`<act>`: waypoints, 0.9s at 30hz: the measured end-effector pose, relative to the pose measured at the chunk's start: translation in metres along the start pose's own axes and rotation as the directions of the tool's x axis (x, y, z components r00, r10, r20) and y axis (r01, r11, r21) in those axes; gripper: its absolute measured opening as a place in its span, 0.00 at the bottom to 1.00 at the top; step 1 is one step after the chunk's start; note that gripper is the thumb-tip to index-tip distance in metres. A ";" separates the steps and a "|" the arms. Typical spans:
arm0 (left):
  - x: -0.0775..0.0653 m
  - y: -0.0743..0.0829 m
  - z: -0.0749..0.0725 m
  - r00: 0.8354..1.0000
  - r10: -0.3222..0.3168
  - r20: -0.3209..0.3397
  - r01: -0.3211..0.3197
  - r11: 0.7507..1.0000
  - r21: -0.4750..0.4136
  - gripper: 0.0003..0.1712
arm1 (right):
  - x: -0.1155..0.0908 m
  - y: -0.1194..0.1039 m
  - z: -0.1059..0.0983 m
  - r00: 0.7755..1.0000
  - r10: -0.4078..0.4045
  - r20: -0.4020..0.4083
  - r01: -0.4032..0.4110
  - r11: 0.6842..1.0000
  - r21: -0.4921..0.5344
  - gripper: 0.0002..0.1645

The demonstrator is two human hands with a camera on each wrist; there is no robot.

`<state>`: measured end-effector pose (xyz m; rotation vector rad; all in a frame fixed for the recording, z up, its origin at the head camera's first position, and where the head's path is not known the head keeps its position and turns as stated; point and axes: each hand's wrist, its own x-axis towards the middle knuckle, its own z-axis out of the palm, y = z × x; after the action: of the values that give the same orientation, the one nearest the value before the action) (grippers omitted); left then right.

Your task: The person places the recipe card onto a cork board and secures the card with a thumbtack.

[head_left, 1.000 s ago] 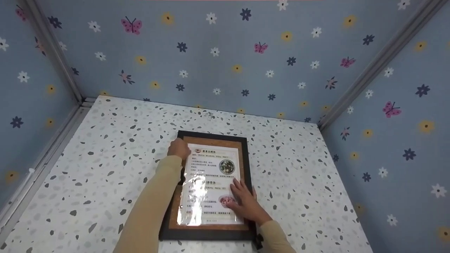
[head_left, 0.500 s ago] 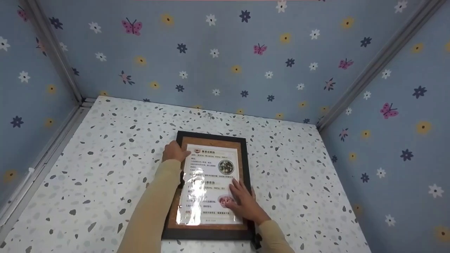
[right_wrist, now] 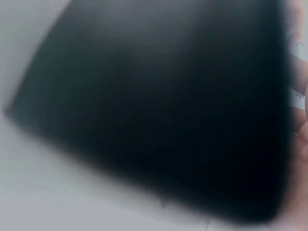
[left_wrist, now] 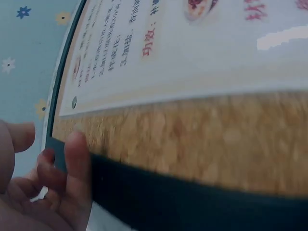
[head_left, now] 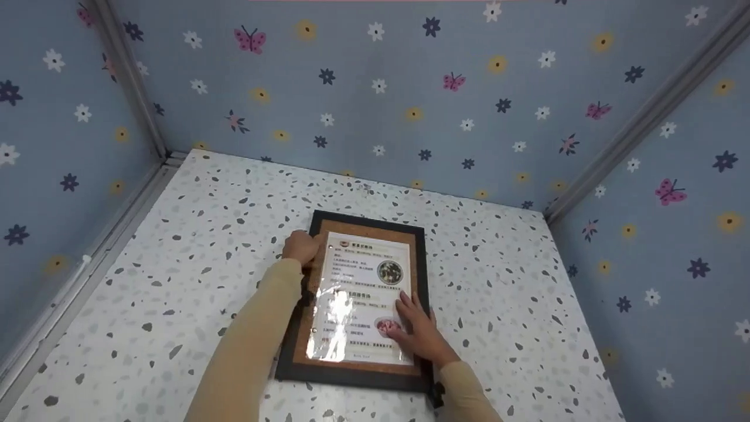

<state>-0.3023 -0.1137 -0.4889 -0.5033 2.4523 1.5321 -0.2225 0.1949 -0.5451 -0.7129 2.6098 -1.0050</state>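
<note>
Low centre in the head view, resting the right hand (head_left: 425, 334), fingers outstretched, across a glossy Chinese recipe sheet (head_left: 358, 275) within a black-framed corkboard (head_left: 354, 377) over the speckled white tabletop (head_left: 510, 305). Along the corkboard's upper-left edge, touching with the left hand (head_left: 300, 247); cannot tell whether gripping.

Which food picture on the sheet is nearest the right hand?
The lower, pinkish picture, right by the right hand; the upper, darker picture lies farther away.

Frame (right_wrist: 159, 120) partly blurred, sheet (head_left: 360, 302) partly glare-hidden
</note>
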 end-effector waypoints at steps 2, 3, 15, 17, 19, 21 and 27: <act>0.055 -0.047 0.007 0.997 0.060 0.048 -0.059 0.998 -0.030 0.22 | 0.014 0.036 0.018 0.997 0.077 -0.026 -0.078 0.996 -0.043 0.46; 0.072 -0.065 0.005 0.990 0.114 0.082 -0.110 0.993 -0.050 0.22 | 0.017 0.049 0.024 0.994 0.091 -0.066 -0.095 0.994 -0.051 0.47; 0.026 -0.117 -0.063 0.956 0.252 0.152 -0.274 0.950 0.148 0.19 | 0.018 0.063 0.016 0.994 0.101 -0.033 -0.102 0.994 -0.031 0.51; 0.017 -0.126 -0.072 0.952 0.264 0.156 -0.291 0.938 0.190 0.18 | 0.019 0.061 0.017 0.993 0.116 -0.029 -0.117 0.993 -0.023 0.51; 0.009 -0.136 -0.080 0.957 0.246 0.151 -0.276 0.934 0.228 0.16 | 0.020 0.060 0.018 0.991 0.131 -0.017 -0.131 0.991 -0.017 0.52; 0.001 -0.144 -0.085 0.961 0.228 0.158 -0.264 0.927 0.267 0.14 | 0.021 0.058 0.018 0.990 0.138 -0.005 -0.138 0.990 -0.013 0.53; -0.021 -0.164 -0.089 0.974 0.167 0.156 -0.218 0.881 0.420 0.06 | 0.025 0.060 0.021 0.994 0.101 0.031 -0.100 0.994 -0.036 0.54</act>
<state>-0.2181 -0.2557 -0.5783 -0.0856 2.6995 0.9787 -0.2561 0.2083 -0.6027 -0.5938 2.6116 -0.9132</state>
